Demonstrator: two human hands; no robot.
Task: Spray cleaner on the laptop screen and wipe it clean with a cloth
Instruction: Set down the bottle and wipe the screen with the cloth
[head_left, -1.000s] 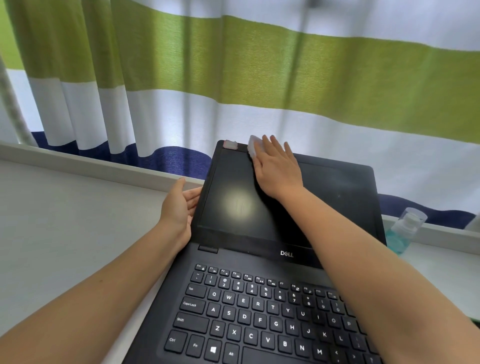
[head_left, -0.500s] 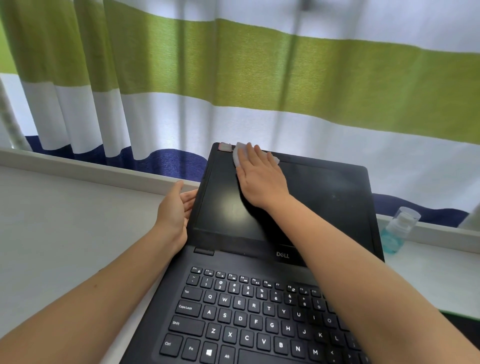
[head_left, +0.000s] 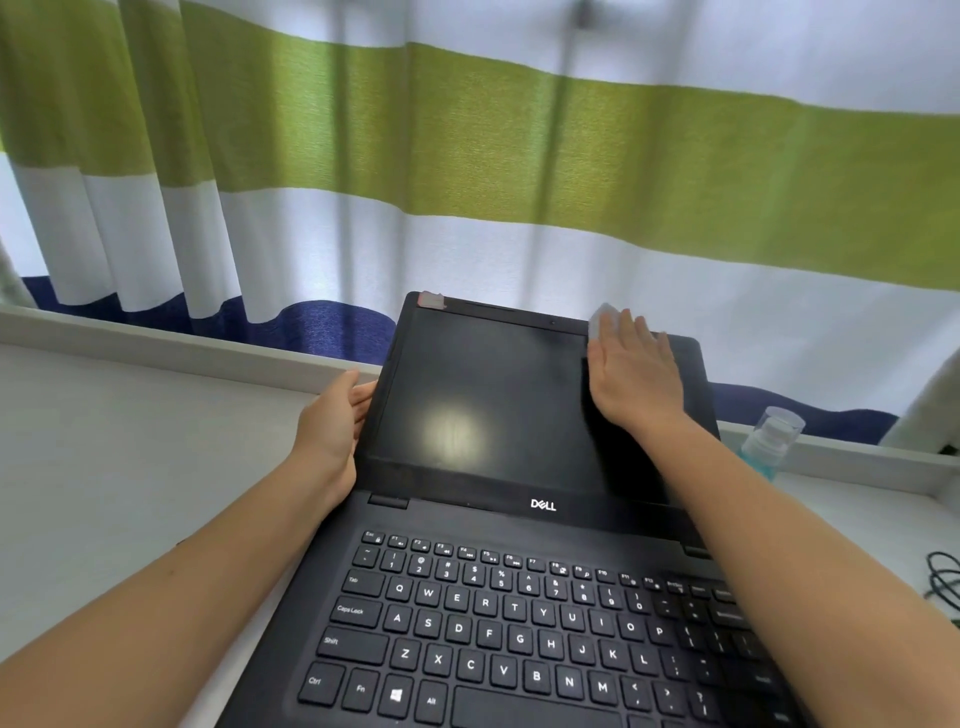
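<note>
A black laptop stands open on the white table, its dark screen switched off and showing a pale glare spot. My right hand lies flat on the screen's upper right corner, pressing a small white cloth that peeks out past the fingertips. My left hand grips the left edge of the lid, thumb in front and fingers behind it. A clear spray bottle with blue liquid stands on the table to the right of the laptop, apart from both hands.
A striped green, white and navy curtain hangs just behind the laptop above a white ledge. A dark cable lies at the right edge of the table. The keyboard sits below my forearms.
My right hand has slid the cloth from the screen's upper left across to its upper right corner. My left hand has stayed on the lid's left edge.
</note>
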